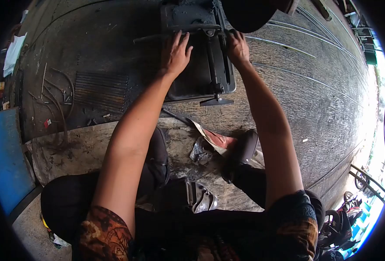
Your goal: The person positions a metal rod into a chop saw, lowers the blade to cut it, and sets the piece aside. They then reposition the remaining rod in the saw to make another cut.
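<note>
Machine base lies straight ahead, beneath and between the hands. Its clamp screw runs lengthwise away from the person, both hands about equally near. Left hand: palm down, fingers loosely spread by the crossbar, no grip visible. Right hand: fingers bent at the right edge (hold, if any, cannot be determined). Base appears dark, grimy, its corners rounded.
</note>
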`<state>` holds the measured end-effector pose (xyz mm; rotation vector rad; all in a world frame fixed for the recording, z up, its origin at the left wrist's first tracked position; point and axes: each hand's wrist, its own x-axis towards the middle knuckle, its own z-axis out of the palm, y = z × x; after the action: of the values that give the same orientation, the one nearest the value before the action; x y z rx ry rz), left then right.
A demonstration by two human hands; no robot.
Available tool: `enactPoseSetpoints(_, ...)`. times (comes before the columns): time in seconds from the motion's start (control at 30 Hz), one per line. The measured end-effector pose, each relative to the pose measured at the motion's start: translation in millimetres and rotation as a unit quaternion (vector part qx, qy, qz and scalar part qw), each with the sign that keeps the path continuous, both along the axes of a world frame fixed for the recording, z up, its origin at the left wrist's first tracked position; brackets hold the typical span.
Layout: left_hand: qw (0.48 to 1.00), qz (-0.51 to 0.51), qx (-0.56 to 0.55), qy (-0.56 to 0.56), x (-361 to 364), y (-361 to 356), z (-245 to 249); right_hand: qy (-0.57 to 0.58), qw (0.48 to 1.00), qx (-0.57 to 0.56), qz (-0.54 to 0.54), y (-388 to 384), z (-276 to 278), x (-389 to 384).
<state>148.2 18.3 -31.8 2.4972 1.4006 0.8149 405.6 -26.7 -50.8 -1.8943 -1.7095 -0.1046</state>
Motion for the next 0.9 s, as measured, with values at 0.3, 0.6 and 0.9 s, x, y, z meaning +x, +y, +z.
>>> enactPoseSetpoints(0.3,0.989,-0.039,-0.042,0.139,0.8,-11.4,-3.1,-0.084,0.994,-0.056,0.033,-0.3,-2.2,-10.6)
enactPoseSetpoints(0.6,0.988,-0.034,-0.032,0.148,0.7,-16.3,-7.8,-0.057,0.997,-0.03,0.034,19.1,-13.5,-11.2)
enactPoseSetpoints(0.9,0.989,-0.009,-0.017,0.145,9.6,-22.0,-4.3,-0.048,0.998,-0.028,0.031,22.7,-12.9,-5.6)
